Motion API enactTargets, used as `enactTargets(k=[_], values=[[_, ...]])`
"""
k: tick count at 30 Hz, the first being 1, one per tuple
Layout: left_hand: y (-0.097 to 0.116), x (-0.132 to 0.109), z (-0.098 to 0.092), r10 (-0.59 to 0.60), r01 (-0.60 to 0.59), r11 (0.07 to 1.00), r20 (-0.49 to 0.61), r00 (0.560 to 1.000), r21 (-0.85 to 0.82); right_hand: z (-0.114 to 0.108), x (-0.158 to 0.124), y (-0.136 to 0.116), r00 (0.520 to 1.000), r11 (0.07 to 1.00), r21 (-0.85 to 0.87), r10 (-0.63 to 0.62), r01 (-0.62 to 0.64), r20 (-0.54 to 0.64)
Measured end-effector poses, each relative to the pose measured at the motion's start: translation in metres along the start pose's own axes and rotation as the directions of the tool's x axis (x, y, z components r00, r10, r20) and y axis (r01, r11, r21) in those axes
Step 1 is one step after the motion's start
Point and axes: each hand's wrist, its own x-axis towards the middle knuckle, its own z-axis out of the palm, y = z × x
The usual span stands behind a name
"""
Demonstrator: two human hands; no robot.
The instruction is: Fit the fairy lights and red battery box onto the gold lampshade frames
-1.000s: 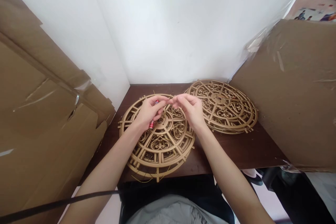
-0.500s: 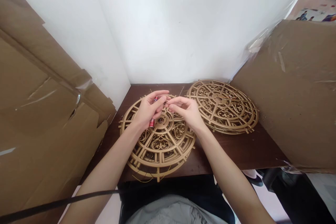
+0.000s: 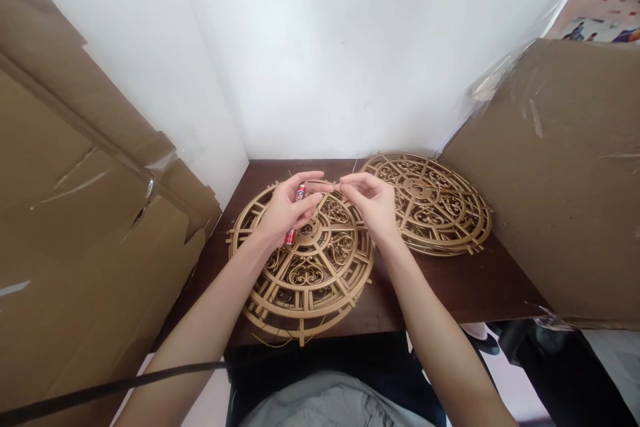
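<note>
Two round gold openwork discs lie on a dark brown table [image 3: 450, 287]. The nearer disc [image 3: 305, 273] is below my hands, and the second disc [image 3: 435, 207] lies to the right of it. My left hand [image 3: 285, 210] is closed around a small red tube [image 3: 300, 192], whose lower end pokes out below the palm. My right hand [image 3: 373, 203] pinches one end of a thin gold wire [image 3: 327, 185] that runs between both hands' fingertips. Both hands hover just above the far half of the nearer disc.
A large cardboard sheet [image 3: 75, 227] leans on the left, and another one [image 3: 560, 180] with plastic wrap stands on the right. White walls close off the back. A black cord [image 3: 110, 387] crosses low on the left. My lap is under the table edge.
My hands have drawn slightly apart, so more of the thin wire shows between the fingertips. The discs have not moved.
</note>
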Motion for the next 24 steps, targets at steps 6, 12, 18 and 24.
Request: enactTargets(k=[6,12,18,24], values=[[-0.006,0.001,-0.001,-0.066,0.063,0.994,0.034,0.997,0.090,0.000,0.001,0.003,0.999,0.986,0.163,0.044,-0.043,-0.001],[-0.005,0.001,-0.001,-0.187,0.170,0.978,0.150,0.971,0.119,-0.002,0.003,0.003,0.994,0.970,0.220,0.109,-0.101,-0.022],[-0.010,0.003,-0.004,-0.175,0.166,0.982,0.105,0.979,0.090,0.000,0.002,-0.002,0.990,0.963,0.234,0.139,-0.131,-0.019],[-0.011,0.003,-0.004,-0.170,0.164,0.984,0.108,0.979,0.065,0.001,0.001,-0.005,0.987,0.936,0.316,0.157,-0.157,0.025]])
